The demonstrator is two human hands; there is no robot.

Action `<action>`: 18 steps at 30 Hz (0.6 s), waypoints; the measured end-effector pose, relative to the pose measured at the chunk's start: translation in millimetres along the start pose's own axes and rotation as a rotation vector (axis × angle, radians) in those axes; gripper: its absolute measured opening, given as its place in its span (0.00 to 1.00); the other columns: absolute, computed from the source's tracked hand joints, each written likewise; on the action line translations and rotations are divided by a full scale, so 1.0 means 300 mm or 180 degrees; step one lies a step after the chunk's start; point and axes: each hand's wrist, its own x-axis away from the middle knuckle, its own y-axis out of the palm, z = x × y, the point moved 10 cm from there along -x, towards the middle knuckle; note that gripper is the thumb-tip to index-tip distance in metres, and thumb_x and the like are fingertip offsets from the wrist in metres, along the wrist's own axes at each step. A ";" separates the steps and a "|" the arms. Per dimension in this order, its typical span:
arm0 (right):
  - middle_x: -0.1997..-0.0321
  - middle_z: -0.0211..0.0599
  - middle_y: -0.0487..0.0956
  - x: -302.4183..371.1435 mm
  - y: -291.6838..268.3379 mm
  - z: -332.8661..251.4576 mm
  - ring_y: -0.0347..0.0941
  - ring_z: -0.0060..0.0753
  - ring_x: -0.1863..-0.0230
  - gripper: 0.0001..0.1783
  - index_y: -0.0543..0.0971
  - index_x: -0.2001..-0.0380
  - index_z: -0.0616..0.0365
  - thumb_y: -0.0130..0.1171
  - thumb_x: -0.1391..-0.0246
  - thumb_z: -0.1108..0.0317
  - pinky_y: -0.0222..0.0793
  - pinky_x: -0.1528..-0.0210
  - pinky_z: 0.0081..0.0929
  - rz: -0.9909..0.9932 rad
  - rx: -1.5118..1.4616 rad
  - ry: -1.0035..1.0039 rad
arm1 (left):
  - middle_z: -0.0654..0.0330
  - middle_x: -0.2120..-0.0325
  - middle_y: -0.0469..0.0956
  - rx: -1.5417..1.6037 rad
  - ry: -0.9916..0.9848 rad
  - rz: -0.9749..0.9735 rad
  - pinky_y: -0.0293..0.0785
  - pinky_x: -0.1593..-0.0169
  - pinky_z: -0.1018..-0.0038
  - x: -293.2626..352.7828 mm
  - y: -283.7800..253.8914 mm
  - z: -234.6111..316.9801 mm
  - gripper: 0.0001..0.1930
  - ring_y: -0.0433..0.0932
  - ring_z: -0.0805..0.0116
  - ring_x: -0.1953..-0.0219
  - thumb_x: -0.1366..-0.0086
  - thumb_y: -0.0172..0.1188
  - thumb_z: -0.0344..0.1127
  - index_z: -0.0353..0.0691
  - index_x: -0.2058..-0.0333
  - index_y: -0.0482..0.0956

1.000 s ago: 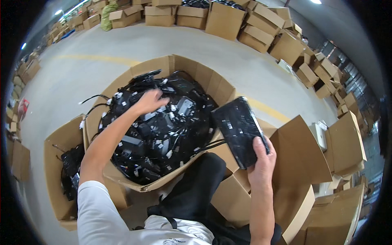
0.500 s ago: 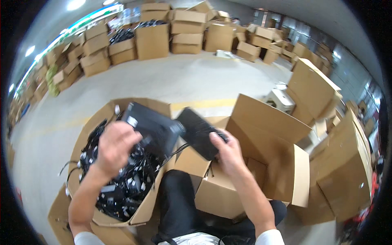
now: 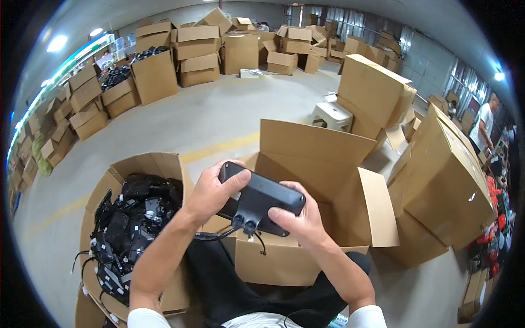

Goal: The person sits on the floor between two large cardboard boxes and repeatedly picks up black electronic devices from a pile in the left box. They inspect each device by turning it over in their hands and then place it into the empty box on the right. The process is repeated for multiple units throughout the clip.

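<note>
Head view: left hand and right hand gripped black housing with 2 cable fittings, near open carton.

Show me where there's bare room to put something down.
Bare floor shows between the yellow line and the far stacked cartons. Crowded: the left carton, heaped with black electronics, and where the left hand and right hand hold a black device.
</note>
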 end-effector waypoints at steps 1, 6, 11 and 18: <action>0.56 0.32 0.77 -0.001 -0.044 -0.007 0.73 0.21 0.54 0.33 0.71 0.43 0.64 0.70 0.44 0.56 0.72 0.50 0.23 0.0089 0.0054 -0.0070 | 0.55 0.56 0.76 0.0212 -0.0010 0.0070 0.75 0.50 0.72 -0.014 0.047 -0.017 0.38 0.76 0.69 0.54 0.39 0.74 0.50 0.29 0.41 0.69; 0.61 0.31 0.76 -0.030 -0.306 0.165 0.69 0.23 0.59 0.22 0.77 0.58 0.64 0.59 0.36 0.51 0.68 0.56 0.24 0.1247 -0.0573 0.0269 | 0.62 0.58 0.74 0.0515 0.0673 0.0371 0.74 0.52 0.77 -0.054 0.246 0.008 0.27 0.75 0.75 0.59 0.34 0.69 0.44 0.35 0.43 0.71; 0.60 0.37 0.76 -0.017 -0.409 0.129 0.70 0.26 0.59 0.24 0.73 0.53 0.65 0.61 0.36 0.53 0.71 0.53 0.30 0.1461 0.0366 -0.0214 | 0.58 0.55 0.79 0.0747 -0.0046 0.0342 0.73 0.48 0.73 -0.177 0.334 -0.185 0.16 0.76 0.72 0.53 0.27 0.57 0.38 0.35 0.48 0.78; 0.54 0.63 0.77 -0.091 -0.421 -0.003 0.78 0.50 0.53 0.39 0.65 0.42 0.72 0.71 0.47 0.57 0.73 0.47 0.41 0.1191 0.1495 -0.0911 | 0.61 0.61 0.79 0.1919 -0.0706 0.0556 0.73 0.48 0.72 -0.290 0.375 -0.447 0.16 0.77 0.71 0.55 0.25 0.51 0.43 0.35 0.58 0.80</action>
